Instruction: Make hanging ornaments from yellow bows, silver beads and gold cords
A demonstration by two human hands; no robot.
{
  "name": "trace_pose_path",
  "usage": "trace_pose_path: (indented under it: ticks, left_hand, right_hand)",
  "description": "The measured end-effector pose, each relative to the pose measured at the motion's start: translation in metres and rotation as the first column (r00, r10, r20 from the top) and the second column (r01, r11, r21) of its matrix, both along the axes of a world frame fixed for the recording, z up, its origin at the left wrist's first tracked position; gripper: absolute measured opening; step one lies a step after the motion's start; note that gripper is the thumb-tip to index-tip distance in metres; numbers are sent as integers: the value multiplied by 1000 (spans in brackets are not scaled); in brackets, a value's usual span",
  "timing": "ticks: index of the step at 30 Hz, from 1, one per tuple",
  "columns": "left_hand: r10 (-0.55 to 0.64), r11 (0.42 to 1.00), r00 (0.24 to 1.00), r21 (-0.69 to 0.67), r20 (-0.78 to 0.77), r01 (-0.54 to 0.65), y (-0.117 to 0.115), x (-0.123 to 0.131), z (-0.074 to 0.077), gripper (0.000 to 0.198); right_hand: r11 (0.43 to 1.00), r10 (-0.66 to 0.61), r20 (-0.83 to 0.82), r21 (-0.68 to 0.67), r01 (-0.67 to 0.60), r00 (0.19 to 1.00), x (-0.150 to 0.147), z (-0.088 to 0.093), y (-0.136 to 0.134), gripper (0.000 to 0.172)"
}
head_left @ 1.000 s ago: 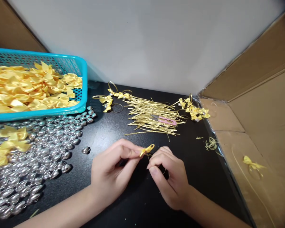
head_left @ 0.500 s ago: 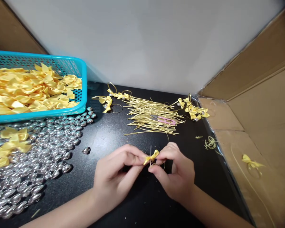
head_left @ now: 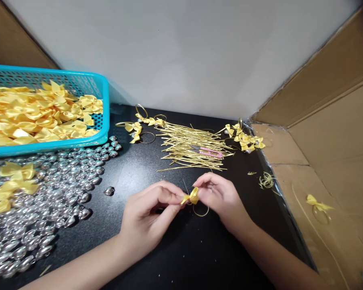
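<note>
A small yellow ribbon bow (head_left: 192, 197) is pinched between both hands above the black table (head_left: 139, 169). My left hand (head_left: 148, 217) grips its left side with thumb and fingers closed. On the bow's right side my right hand (head_left: 220, 197) is closed, and a thin gold wire loop (head_left: 201, 212) hangs under it. A short wire end sticks up just left of the bow.
A blue basket (head_left: 104, 104) full of yellow bows stands at the back left. Silver beads (head_left: 54, 193) with a few bows cover the left side. Gold wires (head_left: 190, 147) with pink snips (head_left: 210, 152) lie behind, finished bows (head_left: 245, 139) beside them. Cardboard box (head_left: 326, 161) at right.
My right hand has moved up and turned over the bow. The gold wire now shows as a loop hanging below the bow. My left hand has barely shifted.
</note>
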State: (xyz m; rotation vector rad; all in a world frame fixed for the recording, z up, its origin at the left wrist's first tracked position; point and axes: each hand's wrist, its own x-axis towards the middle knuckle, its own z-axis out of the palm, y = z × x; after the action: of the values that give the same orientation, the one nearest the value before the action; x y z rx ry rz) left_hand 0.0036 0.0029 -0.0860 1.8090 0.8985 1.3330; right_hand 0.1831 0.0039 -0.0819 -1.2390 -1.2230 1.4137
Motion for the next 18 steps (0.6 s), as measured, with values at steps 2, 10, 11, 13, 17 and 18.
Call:
trace_pose_path:
  ticks: [2,10,11,13,17,18]
  left_hand:
    - [-12,1000,1000,29,-3,12,3,-2,0,21]
    - [-99,994,994,-48,38,101,5,-2,2,21]
    - [-118,986,990,-108,75,126,4,-1,2,20]
    - [-149,951,974,-245,170,188,2,1,2,19]
    - [-142,850,921,-432,363,301,1,3,5,17]
    - [-136,833,909,-452,394,321,1,4,6,16]
  right_hand:
    - [975,122,-120,-171,-141,985,5,1,6,33]
    - [869,23,-388,-447,-211,921,2,1,10,33]
    - [858,30,-416,-455,-237,909,1,2,11,31]
    - [847,41,-470,-451,-280,881,0,3,12,29]
    - [859,-4,-545,-432,-276,839,-2,4,11,28]
    - [861,-21,-556,-433,-267,831,-3,4,10,29]
